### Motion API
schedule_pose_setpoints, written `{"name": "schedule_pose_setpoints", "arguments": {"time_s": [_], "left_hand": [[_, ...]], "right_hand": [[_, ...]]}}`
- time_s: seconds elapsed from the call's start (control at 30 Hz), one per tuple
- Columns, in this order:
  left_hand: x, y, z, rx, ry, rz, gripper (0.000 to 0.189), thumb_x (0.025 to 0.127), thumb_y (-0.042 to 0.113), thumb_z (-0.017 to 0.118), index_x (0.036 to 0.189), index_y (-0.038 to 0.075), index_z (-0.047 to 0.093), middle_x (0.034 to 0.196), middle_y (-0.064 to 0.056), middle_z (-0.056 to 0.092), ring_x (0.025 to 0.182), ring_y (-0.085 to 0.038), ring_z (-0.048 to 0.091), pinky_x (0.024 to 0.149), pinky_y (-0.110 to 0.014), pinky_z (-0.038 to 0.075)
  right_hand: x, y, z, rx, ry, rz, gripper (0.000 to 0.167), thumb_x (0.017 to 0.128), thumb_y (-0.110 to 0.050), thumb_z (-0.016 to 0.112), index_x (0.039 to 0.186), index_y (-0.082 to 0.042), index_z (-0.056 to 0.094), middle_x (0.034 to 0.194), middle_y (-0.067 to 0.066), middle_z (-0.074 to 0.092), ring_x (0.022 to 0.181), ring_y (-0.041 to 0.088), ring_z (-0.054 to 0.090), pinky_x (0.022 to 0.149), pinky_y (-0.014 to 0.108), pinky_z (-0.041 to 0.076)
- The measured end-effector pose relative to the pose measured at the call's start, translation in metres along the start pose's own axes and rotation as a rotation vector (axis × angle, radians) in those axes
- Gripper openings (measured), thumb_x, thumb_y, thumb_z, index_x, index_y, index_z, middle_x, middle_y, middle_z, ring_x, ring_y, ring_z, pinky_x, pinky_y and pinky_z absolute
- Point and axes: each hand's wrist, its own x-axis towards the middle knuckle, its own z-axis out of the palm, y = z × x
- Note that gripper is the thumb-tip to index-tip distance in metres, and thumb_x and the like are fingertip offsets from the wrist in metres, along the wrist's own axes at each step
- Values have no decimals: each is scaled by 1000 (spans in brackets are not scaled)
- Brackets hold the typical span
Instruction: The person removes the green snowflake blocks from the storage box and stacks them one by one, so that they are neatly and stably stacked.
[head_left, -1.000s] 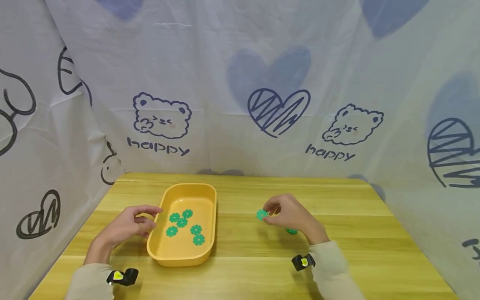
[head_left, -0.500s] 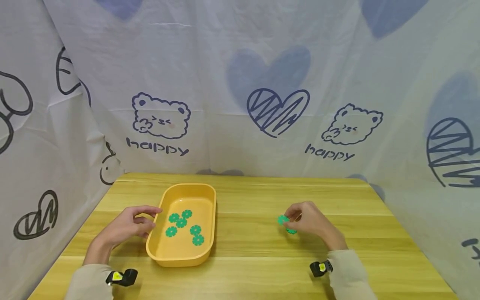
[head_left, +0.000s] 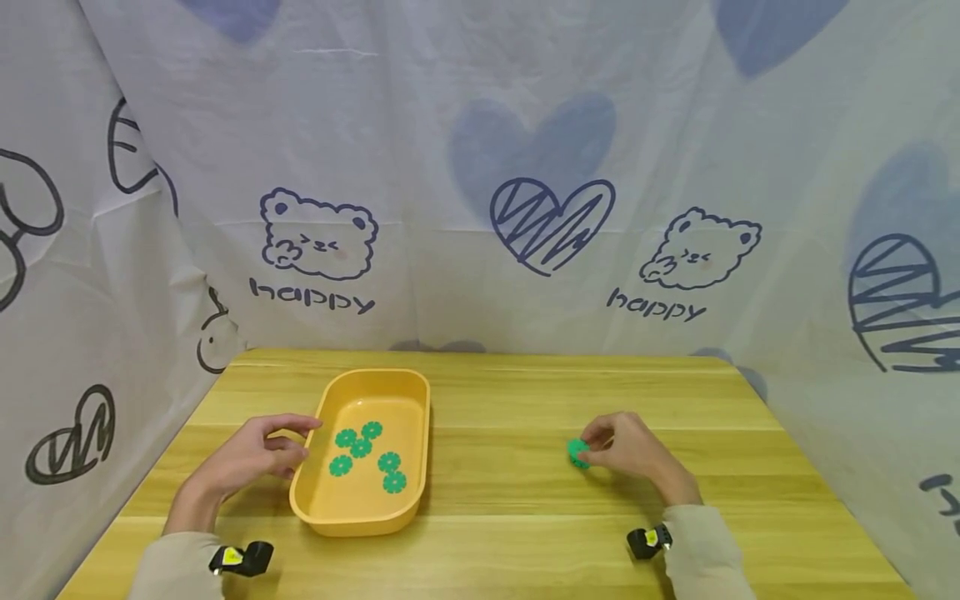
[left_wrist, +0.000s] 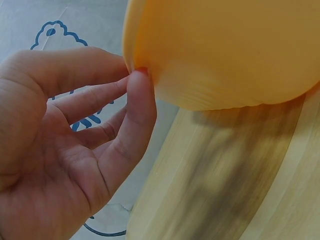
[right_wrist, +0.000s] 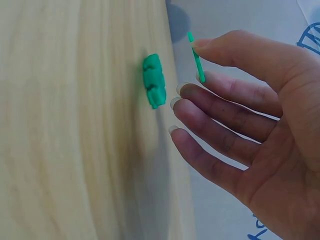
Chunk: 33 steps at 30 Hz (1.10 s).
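A thin green notched disc (right_wrist: 196,57) is pinched between the thumb and forefinger of my right hand (head_left: 630,446), on the right half of the table. Just beneath it, a thicker green notched piece (right_wrist: 154,80) lies on the wood, apart from the held disc in the right wrist view; in the head view the two overlap. My left hand (head_left: 251,457) pinches the near-left rim of a yellow tray (left_wrist: 235,45) between thumb and forefinger. Inside that tray several green notched discs (head_left: 361,448) lie flat, some touching one another.
The wooden table (head_left: 510,533) reaches back to a white cloth (head_left: 427,275) printed with hearts and bears, which also hangs at both sides. A small black camera (head_left: 649,541) is strapped to the right wrist, another black camera (head_left: 251,558) to the left.
My right hand has moved rightward and a little nearer with the disc, coming over the green piece on the table. The left hand and the tray have stayed in place.
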Motion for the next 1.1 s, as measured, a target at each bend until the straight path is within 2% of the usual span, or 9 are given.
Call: {"name": "schedule_pose_setpoints", "arguments": {"time_s": [0.37, 0.77, 0.93, 1.1], "left_hand": [[0, -1, 1, -24, -2, 5, 57, 96, 6, 65, 147, -10, 46, 128, -26, 53, 84, -12, 66, 72, -34, 62], [0, -1, 1, -26, -12, 20, 57, 96, 7, 65, 147, -11, 45, 128, -26, 52, 84, -12, 66, 71, -35, 62], [0, -1, 1, -11, -7, 9, 57, 97, 9, 66, 146, -10, 46, 126, -23, 53, 85, -12, 66, 72, -35, 62], [-1, 0, 1, -2, 0, -1, 57, 96, 9, 66, 146, -10, 47, 126, -25, 52, 85, -12, 66, 72, -35, 62]], "right_hand": [[-2, 7, 3, 9, -6, 46, 23, 84, -18, 86, 97, -3, 76, 91, 5, 74, 82, 12, 67, 71, 24, 58], [-2, 14, 7, -9, -3, 37, 23, 84, -16, 85, 99, -2, 76, 92, 6, 74, 82, 13, 66, 71, 24, 57], [-2, 13, 8, -11, 2, 55, 21, 85, -16, 84, 100, -4, 77, 93, 5, 74, 82, 12, 66, 72, 23, 57], [-3, 12, 9, -9, 6, 53, 21, 85, -15, 84, 100, -4, 77, 94, 6, 74, 82, 12, 66, 72, 23, 57]]}}
